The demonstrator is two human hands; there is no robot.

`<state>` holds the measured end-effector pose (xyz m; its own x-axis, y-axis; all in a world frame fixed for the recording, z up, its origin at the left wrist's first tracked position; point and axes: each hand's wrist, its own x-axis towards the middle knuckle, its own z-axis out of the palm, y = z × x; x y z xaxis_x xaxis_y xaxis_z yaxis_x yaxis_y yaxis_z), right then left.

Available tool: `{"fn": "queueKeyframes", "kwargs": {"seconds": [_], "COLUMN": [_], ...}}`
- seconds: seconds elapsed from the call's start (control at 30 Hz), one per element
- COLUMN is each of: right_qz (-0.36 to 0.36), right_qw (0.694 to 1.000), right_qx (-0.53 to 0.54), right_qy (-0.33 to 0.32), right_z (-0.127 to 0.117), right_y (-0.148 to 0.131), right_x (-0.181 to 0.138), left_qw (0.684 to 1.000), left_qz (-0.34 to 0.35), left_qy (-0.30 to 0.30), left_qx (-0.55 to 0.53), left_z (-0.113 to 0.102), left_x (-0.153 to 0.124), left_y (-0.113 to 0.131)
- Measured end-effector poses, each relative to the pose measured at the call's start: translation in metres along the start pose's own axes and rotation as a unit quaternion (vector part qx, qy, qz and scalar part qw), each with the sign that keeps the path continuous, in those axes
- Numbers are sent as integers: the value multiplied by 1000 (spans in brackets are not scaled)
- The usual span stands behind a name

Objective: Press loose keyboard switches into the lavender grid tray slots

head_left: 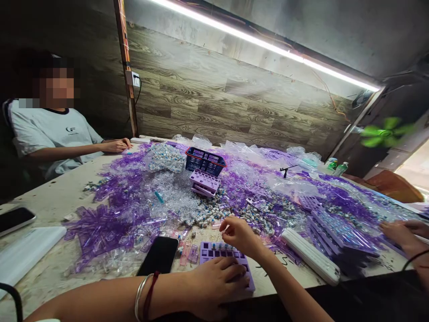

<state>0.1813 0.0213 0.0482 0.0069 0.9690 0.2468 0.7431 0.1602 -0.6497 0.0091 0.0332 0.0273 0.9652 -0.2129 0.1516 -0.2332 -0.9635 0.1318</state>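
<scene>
My left hand (pixel 219 275), with a silver bangle and a dark red cord at its wrist, lies over a purple slotted tray (pixel 208 252). Its fingers stretch across the tray's right part and hide the slots there. Small white-and-blue parts (pixel 223 246) sit in the tray's back row. Just above and behind that row is my right hand (pixel 241 235), thumb and fingers curled together in a pinch; whatever they hold is too small to tell. Beyond it spreads a heap of small white-and-blue pieces (pixel 214 212).
A black phone (pixel 160 256) lies left of the tray, a white bar (pixel 310 255) right of it. Purple trays (pixel 338 232) are stacked at right, near another person's hands (pixel 400 232). Behind stands a dark basket (pixel 205 162). A co-worker (pixel 67 134) sits at left.
</scene>
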Motion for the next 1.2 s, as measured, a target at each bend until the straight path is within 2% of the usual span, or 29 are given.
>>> {"fn": "queueKeyframes", "kwargs": {"seconds": [0.2, 0.37, 0.57, 0.83, 1.07, 1.2], "right_qz": [23, 0, 14, -8, -26, -27], "right_qw": [996, 990, 993, 997, 995, 996], "right_qx": [-74, -96, -56, -35, -45, -15], "right_qy": [-53, -100, -105, -70, -89, -86], "right_z": [1, -3, -6, -8, -6, -4], "right_y": [-4, -5, -2, -4, -8, -4], "right_x": [-1, -4, -3, -5, -6, -6], "left_qw": [1000, 1000, 1000, 1000, 1000, 1000], "left_qz": [1, 6, 5, -2, 3, 6], "left_qy": [-8, -5, -6, -7, 1, -1], "left_qx": [20, 28, 15, 18, 27, 22], "left_z": [-2, -2, -1, 2, 4, 2], "left_x": [1, 1, 1, 0, 0, 0], "left_y": [1, 2, 0, 0, -1, -1]}}
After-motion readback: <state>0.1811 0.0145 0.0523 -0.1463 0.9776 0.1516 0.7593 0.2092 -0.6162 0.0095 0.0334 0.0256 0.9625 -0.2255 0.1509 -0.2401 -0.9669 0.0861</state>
